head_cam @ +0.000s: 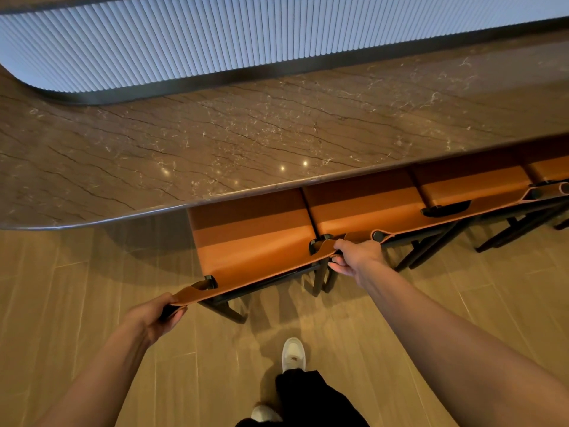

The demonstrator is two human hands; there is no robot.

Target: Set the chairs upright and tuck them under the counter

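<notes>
1. Nearest chair [252, 238]: upright, seat partly under the counter [215, 143].
2. Left hand [155, 315] grips its backrest's left end; right hand [354, 257] grips the right end.
3. More chairs [400, 198] stand alongside, tucked under.

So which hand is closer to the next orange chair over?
Right. The right hand grips the held chair's backrest corner, almost touching the second chair. The left hand grips the opposite corner, a whole chair-width further away.
</notes>
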